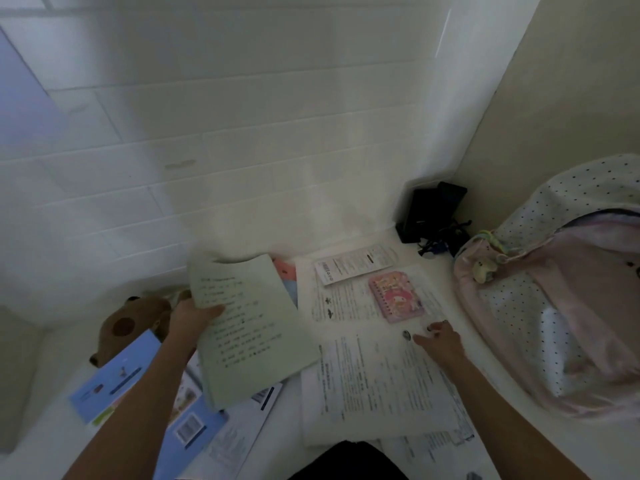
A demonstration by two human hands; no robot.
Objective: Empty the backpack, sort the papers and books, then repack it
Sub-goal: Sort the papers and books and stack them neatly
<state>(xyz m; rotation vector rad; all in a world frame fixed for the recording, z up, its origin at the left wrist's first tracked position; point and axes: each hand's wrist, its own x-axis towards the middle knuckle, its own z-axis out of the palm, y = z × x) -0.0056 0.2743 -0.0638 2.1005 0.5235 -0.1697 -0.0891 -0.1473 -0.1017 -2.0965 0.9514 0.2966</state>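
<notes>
The left hand (194,315) is gripping a pale green handwritten sheet (249,327) by its left edge, thumb lying across the face of the page and the other fingers hidden behind it, so the sheet is hanging lifted and tilted above the white surface (408,251). The right hand (441,341) is resting with fingers loosely spread on a large printed worksheet (374,382) that is lying flat on the surface, fingertips close to a small dark round object (407,335); it is holding nothing. Just beyond that hand a pink spiral notebook (396,295) with a cartoon cover is sitting on another printed paper (341,301), and a narrow printed leaflet (355,263) is lying above it. The pink polka-dot backpack (554,299) is standing at the right edge of the surface with its top gaping open, small charms (485,268) dangling on its left side. Blue-covered books (117,382) are lying under the left forearm, one showing a barcode, and a brown plush toy (131,322) is sitting behind them by the wall. Black objects (433,216), too dark to identify, are standing in the far corner beside the backpack.
</notes>
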